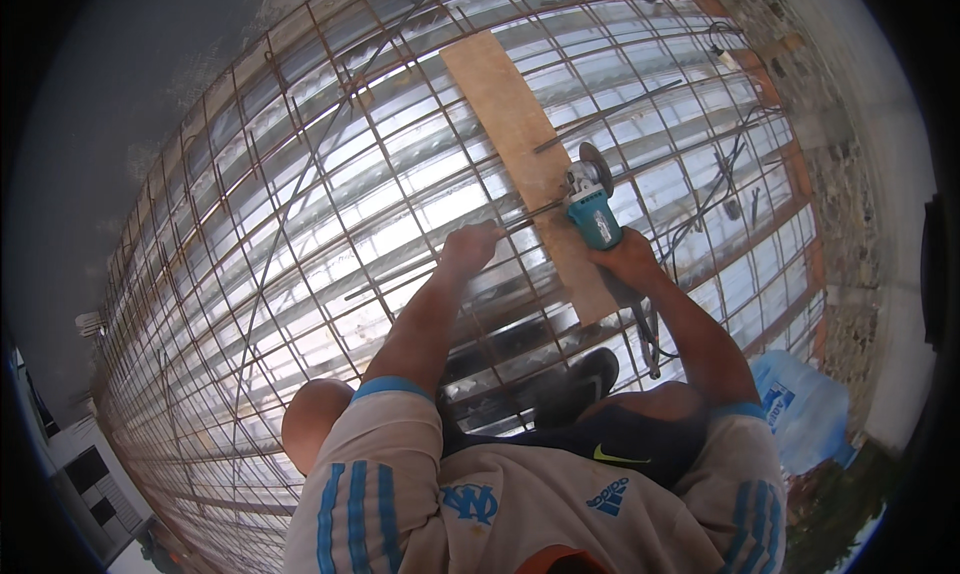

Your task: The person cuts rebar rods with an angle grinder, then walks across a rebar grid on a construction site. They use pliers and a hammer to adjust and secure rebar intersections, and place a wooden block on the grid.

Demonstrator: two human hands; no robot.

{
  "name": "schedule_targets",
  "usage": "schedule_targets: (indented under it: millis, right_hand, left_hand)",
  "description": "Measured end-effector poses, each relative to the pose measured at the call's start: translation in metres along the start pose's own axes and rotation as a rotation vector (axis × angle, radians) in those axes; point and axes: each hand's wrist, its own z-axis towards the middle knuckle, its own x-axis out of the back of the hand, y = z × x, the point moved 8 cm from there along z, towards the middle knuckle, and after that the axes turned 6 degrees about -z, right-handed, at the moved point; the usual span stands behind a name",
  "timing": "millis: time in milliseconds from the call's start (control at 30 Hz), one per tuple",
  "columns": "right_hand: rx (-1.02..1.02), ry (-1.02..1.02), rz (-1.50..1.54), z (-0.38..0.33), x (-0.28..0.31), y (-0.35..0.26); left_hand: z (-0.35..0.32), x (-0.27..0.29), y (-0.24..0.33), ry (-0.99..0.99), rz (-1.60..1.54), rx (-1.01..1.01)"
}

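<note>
Decking [350, 259] of ridged, shiny metal fills most of the view, and over it lies a rusty rebar mesh [140, 304]. A long wooden board [500, 94] lies across the mesh, nearer its right edge than its left. Beyond the near right corner of the decking stands a clear blue water jug [805, 409]. The teal angle grinder [597, 219] is at the right edge of the board, its cutting disc [594, 164] pointing away from the person. The right hand [630, 261] grasps the grinder's body from the near side; the left hand [470, 247] is clenched around a steel rod [527, 217], which runs onto the board toward the grinder. Whether disc and rod touch, I cannot tell. The step in hand looks like cutting the rod across the board; the next move probably calls for a firm left grip and the disc brought squarely onto the steel
</note>
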Motion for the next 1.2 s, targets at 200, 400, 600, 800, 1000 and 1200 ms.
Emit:
schedule_targets:
  millis: [200, 400, 600, 800, 1000, 1200]
  right_hand:
    - [0.032, 0.017, -0.022, -0.001, 0.007, -0.007]
    - [0.012, 0.021, -0.009, 0.002, 0.003, -0.001]
    - [0.044, 0.022, 0.045, -0.002, 0.004, 0.001]
    - [0.056, 0.003, 0.012, 0.007, 0.002, 0.0]
    - [0.014, -0.009, 0.001, 0.001, 0.004, 0.003]
    - [0.04, 0.004, 0.01, -0.002, 0.006, -0.001]
  left_hand:
    - [0.003, -0.003, -0.004, -0.045, 0.019, 0.07]
    - [0.003, -0.002, -0.005, -0.052, 0.005, 0.081]
    - [0.004, -0.003, -0.007, -0.051, 0.001, 0.092]
    - [0.005, -0.006, -0.008, -0.034, 0.016, 0.077]
    - [0.006, -0.006, -0.009, -0.031, 0.003, 0.078]
    - [0.004, -0.004, -0.007, -0.03, 0.021, 0.075]
